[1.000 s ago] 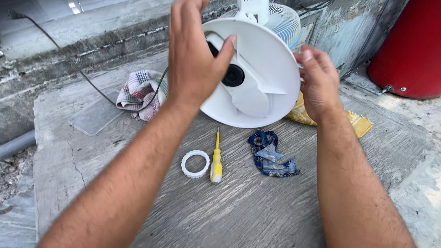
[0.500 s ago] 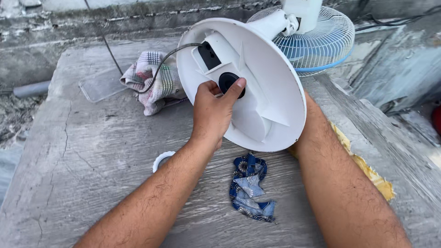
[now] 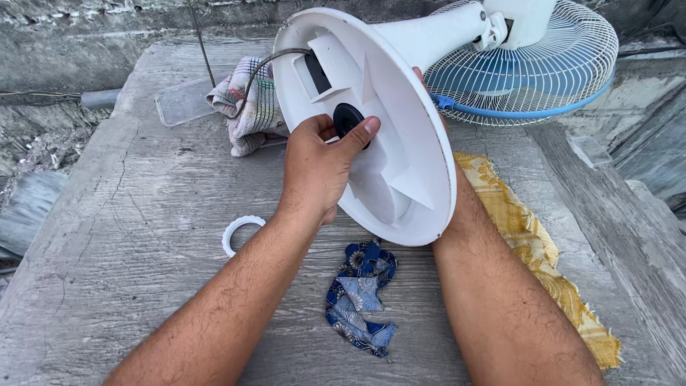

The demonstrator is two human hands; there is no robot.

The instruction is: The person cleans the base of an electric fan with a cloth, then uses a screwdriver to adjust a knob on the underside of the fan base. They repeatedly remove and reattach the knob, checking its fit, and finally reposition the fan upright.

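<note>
Now my left hand (image 3: 318,168) pinches the black knob (image 3: 348,119) under the white fan base (image 3: 400,143); right hand mostly hidden behind it, grip unclear.

smooth white plastic fan base (image 3: 400,121), rough concrete slab (image 3: 143,214)

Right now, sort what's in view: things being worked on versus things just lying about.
In hand: white fan base, black round cap under the left hand, fan head.
Lying about: white ring, blue cloth, yellow cloth, checked rag.
</note>
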